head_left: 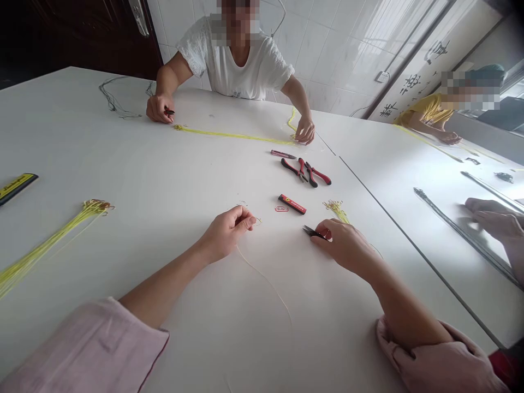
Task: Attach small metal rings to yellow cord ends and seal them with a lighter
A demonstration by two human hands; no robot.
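My left hand (227,232) pinches a thin pale cord (268,281) with a small gold-coloured end sticking out past the fingertips; the cord trails down over the white table (196,327). My right hand (346,245) is closed on small dark snips (311,232), whose blades point left. Just behind my right hand lies a bundle of yellow cords with gold ends (336,209). Between and beyond my hands are a red and black lighter (292,204) and a small red-edged tag (281,208).
Two red-black pliers (317,174) and a pink tool (283,154) lie farther back. A yellow cord bundle (53,240) is at left, near a yellow-black box (16,188). Opposite, a person (245,60) handles yellow cords. Other people's hands work at right, beside dark cords (462,234).
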